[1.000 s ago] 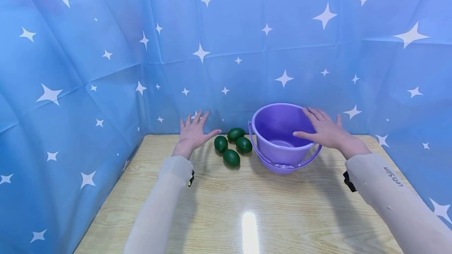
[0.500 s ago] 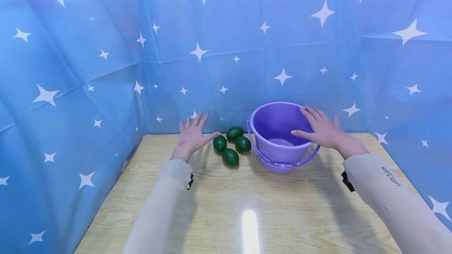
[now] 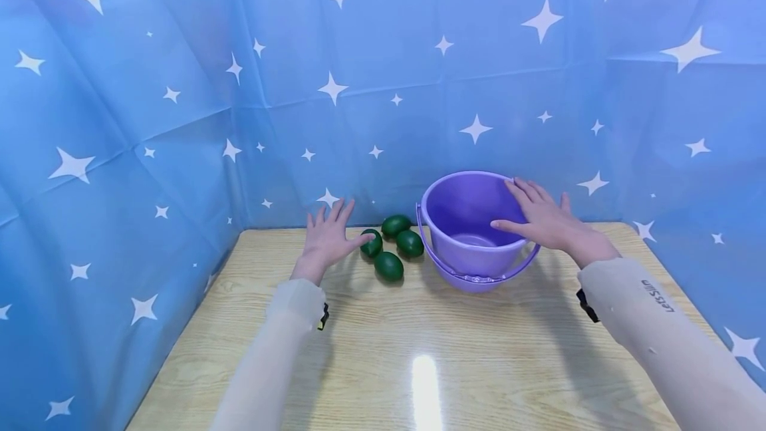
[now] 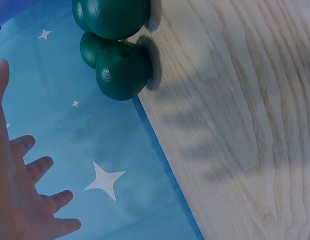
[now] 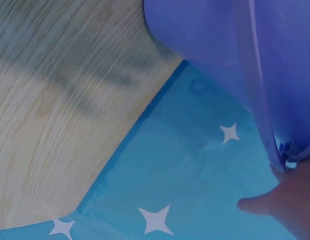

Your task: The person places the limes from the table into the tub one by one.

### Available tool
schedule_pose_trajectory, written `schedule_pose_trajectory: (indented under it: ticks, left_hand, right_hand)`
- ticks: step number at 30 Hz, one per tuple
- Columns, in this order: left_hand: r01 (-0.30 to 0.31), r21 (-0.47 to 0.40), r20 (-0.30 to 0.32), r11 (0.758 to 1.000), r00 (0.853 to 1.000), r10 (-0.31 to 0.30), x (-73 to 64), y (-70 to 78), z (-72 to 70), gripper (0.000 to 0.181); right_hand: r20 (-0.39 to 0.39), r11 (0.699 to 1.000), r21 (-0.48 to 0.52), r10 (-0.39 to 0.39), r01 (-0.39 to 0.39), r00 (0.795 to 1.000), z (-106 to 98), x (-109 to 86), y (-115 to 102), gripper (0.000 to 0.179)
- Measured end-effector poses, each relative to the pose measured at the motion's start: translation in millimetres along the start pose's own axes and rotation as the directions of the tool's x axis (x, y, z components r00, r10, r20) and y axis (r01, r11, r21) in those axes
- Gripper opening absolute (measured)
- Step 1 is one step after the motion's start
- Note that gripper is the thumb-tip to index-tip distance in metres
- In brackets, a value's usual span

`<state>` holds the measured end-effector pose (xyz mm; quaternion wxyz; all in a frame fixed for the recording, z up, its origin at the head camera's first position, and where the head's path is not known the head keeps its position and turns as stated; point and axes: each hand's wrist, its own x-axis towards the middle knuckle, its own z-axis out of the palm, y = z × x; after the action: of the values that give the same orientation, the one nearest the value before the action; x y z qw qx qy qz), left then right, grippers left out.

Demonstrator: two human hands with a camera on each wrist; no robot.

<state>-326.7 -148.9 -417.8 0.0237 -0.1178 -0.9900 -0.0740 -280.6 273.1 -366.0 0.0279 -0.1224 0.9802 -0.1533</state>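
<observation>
Several dark green, smooth, egg-shaped fruits (image 3: pixel 389 267) lie clustered near the back of the table; in the left wrist view a dimple shows on the nearest fruit (image 4: pixel 122 75). My left hand (image 3: pixel 326 243) hovers just left of them, fingers spread and holding nothing. Its thumb overlaps the leftmost fruit in the head view. To the right of the cluster stands a purple bucket (image 3: pixel 475 259), upright, its handle hanging down across the front. My right hand (image 3: pixel 547 221) extends over the bucket's right rim with straight, spread fingers. Part of that rim is hidden behind it.
Light wood-grain table (image 3: pixel 371 344) lies under everything, with a bright light reflection near its front. A blue curtain (image 3: pixel 287 118) with white stars closes off the back and both sides, right at the table's rear edge.
My left hand has come slightly lower and nearer the fruits, so its thumb now overlaps the leftmost one. The right hand keeps its place over the bucket rim. The head view has shifted slightly.
</observation>
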Motion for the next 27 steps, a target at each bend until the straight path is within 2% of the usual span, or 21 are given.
schedule_pose_trajectory:
  ticks: [7, 16, 27]
  left_hand:
    - [-0.013, 0.002, -0.006, 1.000, 1.000, 0.013, -4.7, 1.9, 4.0, 0.099]
    - [-0.010, -0.018, 0.040, 1.000, 0.999, 0.011, -12.8, 8.2, 6.4, 0.100]
    - [-0.029, -0.019, 0.024, 0.999, 0.999, 0.029, -19.2, 15.8, 14.7, 0.101]
  right_hand:
    - [0.009, 1.000, -0.012, -0.002, 0.002, 1.000, -2.2, -0.1, -0.8, 0.104]
    - [0.004, 1.000, -0.007, -0.005, 0.005, 1.000, 0.1, -0.6, -1.1, 0.103]
    - [0.012, 1.000, 0.002, -0.003, 0.003, 1.000, -0.8, 0.6, -0.5, 0.103]
